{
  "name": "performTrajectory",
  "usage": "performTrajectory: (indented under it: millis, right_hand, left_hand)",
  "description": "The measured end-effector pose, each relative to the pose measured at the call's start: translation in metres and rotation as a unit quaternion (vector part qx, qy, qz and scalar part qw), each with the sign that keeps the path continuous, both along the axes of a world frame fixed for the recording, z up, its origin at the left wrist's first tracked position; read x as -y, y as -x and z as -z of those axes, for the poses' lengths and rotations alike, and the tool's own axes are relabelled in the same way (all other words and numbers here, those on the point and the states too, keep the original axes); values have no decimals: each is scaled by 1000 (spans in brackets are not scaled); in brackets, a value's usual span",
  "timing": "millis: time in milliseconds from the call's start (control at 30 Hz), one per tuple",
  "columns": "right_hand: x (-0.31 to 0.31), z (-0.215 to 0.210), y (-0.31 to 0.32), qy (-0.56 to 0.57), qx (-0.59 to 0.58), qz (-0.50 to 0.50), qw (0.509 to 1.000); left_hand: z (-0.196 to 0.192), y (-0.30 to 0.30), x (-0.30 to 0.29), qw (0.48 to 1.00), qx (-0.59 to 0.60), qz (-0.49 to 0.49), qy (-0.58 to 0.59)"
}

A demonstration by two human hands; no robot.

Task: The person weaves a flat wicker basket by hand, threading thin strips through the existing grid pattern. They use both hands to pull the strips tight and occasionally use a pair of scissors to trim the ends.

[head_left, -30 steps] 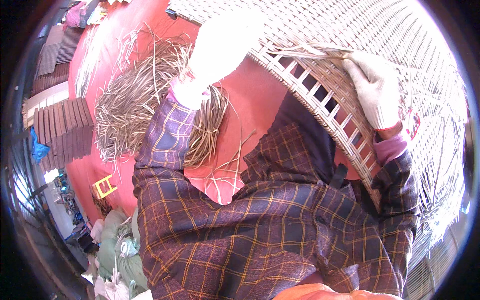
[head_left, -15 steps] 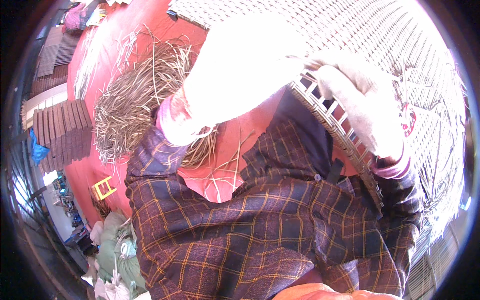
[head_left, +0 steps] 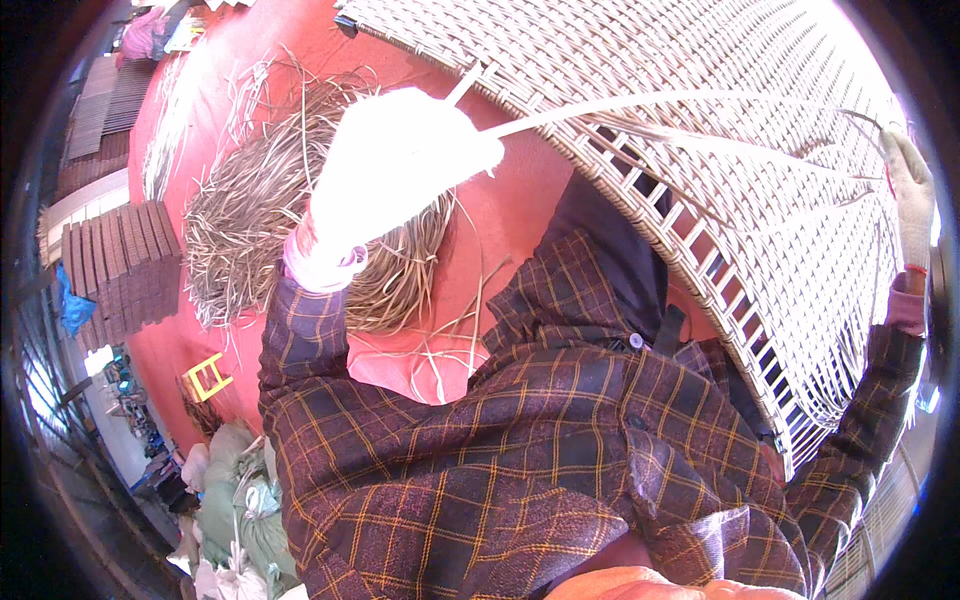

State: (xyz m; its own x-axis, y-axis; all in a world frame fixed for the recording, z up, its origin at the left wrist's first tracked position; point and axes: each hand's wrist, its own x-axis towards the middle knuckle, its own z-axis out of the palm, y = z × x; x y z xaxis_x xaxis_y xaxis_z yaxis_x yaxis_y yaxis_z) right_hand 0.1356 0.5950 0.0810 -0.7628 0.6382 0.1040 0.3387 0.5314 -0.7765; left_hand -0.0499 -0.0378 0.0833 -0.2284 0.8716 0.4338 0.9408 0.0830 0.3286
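My left hand (head_left: pixel 405 150), in a white glove washed out by glare, is closed beside the rim of a woven wicker panel (head_left: pixel 720 60). A pale flat weaving strip (head_left: pixel 650 99) comes out of it and arches across the panel. Out at the far right, my gloved right hand (head_left: pixel 908 175) pinches the strip's other end. Glare hides the left fingers' detail. A row of open slots runs along the panel's edge (head_left: pixel 690 225), which slants over my lap. More loose strands lie across the weave.
A heap of loose brownish strips (head_left: pixel 265 215) lies on the red floor covering (head_left: pixel 240 90) to the left. Beyond are a stack of brown slatted pieces (head_left: pixel 125 265), a small yellow frame (head_left: pixel 208 378) and pale green sacks (head_left: pixel 230 500).
My right hand has swung from the panel's edge out to the far right, drawing the strip across. My left hand has moved left and back from the edge.
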Motion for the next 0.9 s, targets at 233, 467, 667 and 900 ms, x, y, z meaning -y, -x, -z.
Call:
performTrajectory:
  millis: [233, 467, 667, 900]
  right_hand:
    - [-66, 11, 17, -148, -12, -115, 982]
    - [84, -31, 3, -415, 164, -268, 854]
    - [200, -12, -10, -94, 110, -205, 968]
    - [310, 10, 6, -148, -40, -286, 946]
  left_hand:
    - [1, 15, 17, 991, 54, 14, 121]
    - [7, -2, 11, 902, 396, -125, 119]
    - [-20, 4, -18, 945, 311, -94, -44]
    - [-81, -70, -101, 995, -51, -74, -50]
